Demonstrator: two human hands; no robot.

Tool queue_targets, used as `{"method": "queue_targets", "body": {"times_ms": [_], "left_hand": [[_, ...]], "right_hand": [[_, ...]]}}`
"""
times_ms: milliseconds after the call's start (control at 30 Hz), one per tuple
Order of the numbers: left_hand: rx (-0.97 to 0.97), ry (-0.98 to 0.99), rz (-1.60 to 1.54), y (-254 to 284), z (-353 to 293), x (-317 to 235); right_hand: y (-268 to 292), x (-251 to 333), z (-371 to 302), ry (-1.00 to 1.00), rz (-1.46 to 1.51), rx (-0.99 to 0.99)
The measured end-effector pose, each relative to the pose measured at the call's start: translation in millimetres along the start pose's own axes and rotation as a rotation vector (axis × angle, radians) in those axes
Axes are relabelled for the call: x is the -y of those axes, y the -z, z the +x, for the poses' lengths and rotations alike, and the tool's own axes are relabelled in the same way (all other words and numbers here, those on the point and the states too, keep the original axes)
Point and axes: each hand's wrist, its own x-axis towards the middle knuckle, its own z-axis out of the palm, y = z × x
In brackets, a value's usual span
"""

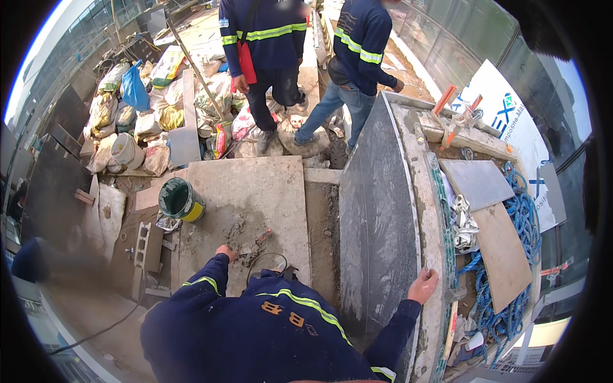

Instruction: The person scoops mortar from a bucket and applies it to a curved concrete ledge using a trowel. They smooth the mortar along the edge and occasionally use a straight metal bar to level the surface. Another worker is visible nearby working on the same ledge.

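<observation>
My left hand (225, 253) reaches down over a patch of wet grey mortar (237, 233) on a large flat board (268, 185). Its fingers look closed, but what is in them is too small to make out. Just beyond it, a small red-handled tool (263, 236) lies in the mortar. A thin dark cable loop (262, 255) curves beside it. My right hand (424, 285) rests at the top edge of a concrete wall (415, 191) faced with dark grey panels (377, 223). Its fingers are loosely bent and apart, with nothing visible in them.
A dark green bucket (181, 199) with a yellow band stands on the board. Two people (268, 57) stand ahead near piled sacks (147, 121). Hollow block (143, 244) lies left. Blue rope (523, 217) and board offcuts (503, 255) lie beyond the wall, right.
</observation>
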Motion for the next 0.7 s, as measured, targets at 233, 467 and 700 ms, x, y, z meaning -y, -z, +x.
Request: {"method": "queue_targets", "body": {"times_ms": [233, 467, 700], "left_hand": [[0.000, 0.086, -0.193, 17, 38, 57], [0.197, 0.203, -0.446, -21, 63, 104], [0.327, 0.133, -0.392, -16, 102, 91]], "right_hand": [[-12, -10, -18, -0.054, -0.374, -0.017], [-12, 5, -20, 0.072, -0.510, 0.086], [7, 10, -32, 0.064, -0.457, 0.180]]}}
